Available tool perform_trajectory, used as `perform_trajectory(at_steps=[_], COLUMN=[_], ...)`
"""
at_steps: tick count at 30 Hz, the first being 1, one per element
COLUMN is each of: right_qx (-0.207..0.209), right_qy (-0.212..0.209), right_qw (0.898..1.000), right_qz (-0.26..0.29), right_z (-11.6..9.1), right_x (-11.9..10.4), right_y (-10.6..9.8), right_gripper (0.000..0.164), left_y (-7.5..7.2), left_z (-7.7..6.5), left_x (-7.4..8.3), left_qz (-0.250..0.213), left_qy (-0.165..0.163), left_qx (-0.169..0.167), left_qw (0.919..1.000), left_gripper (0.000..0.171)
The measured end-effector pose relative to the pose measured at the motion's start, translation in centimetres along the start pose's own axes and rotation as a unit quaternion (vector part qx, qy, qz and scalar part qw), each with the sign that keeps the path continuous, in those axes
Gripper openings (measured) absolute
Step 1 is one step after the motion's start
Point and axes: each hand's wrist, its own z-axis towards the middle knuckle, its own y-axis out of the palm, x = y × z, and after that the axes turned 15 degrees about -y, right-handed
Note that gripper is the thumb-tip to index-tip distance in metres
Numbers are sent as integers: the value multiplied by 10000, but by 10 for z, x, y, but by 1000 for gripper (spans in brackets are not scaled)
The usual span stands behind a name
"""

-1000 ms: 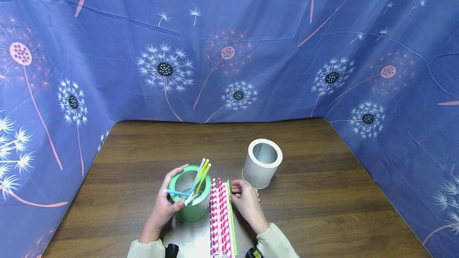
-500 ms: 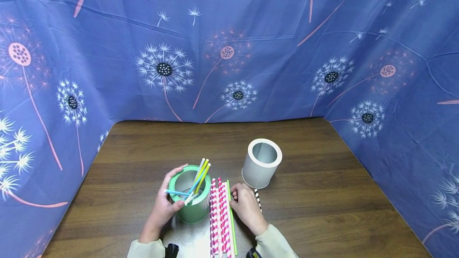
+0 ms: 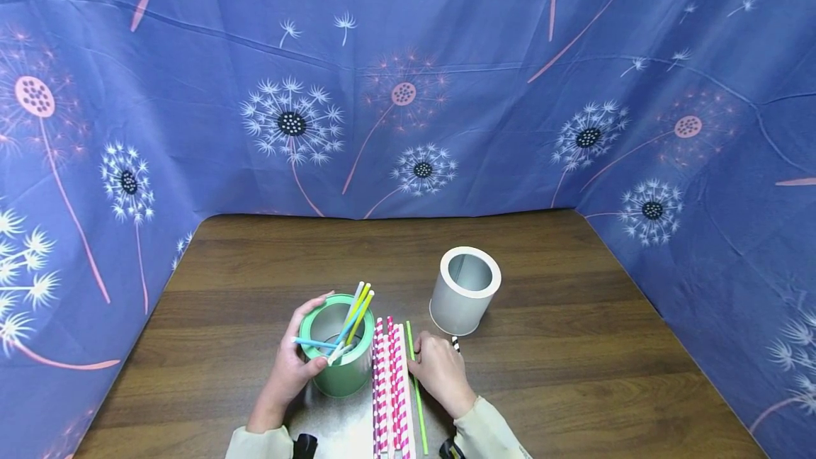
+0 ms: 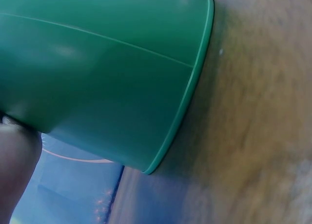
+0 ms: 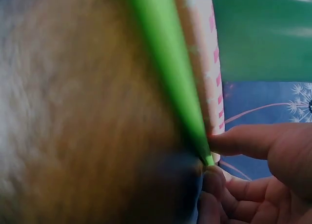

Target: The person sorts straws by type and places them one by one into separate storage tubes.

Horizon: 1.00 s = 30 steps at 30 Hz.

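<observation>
My left hand (image 3: 293, 365) grips a green can (image 3: 341, 382) from its left side, thumb over the front rim and fingers around the back. Several yellow, blue and white straws (image 3: 365, 303) lean inside this can. Between thumb and fingertips my right hand (image 3: 441, 372) pinches a bright green straw (image 3: 421, 416) partway along it. In the right wrist view the green straw (image 5: 168, 63) runs between thumb and index finger, close beside the pink-and-white striped straws (image 3: 392, 395). Those lie side by side on the table, just right of the green can.
Behind my right hand stands a white can (image 3: 460, 309), upright and with its mouth up. A black-and-white striped straw (image 3: 455, 343) shows partly behind the right hand. The wooden table (image 3: 574, 346) meets a blue dandelion-print cloth (image 3: 484, 140) at the back and sides.
My right hand has drawn slightly nearer and taken hold of the green straw, which has shifted right, leaving a gap beside the pink striped ones. The left hand and green can stay put.
</observation>
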Motion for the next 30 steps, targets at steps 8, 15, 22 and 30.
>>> perform_trajectory(at_steps=[8, 15, 22, 30], right_qx=[-62, -145, -235, -257], right_qy=[4, 51, 125, 278], right_qw=[10000, 9999, 9972, 9842], right_qz=[-72, 40, 692, 1729], right_z=[1, 2, 1, 2], right_x=[0, 1, 7, 9], right_y=[1, -2, -6, -11], right_gripper=[43, 48, 13, 7], left_y=[0, 0, -1, -1], left_z=[0, 0, 0, 0], left_x=[-1, 0, -1, -2], left_qz=[6, -15, 136, 267], left_qy=[13, 19, 27, -30], left_qx=[29, -4, 72, 130], left_qw=[10000, 10000, 9999, 9996], left_gripper=[78, 77, 78, 79])
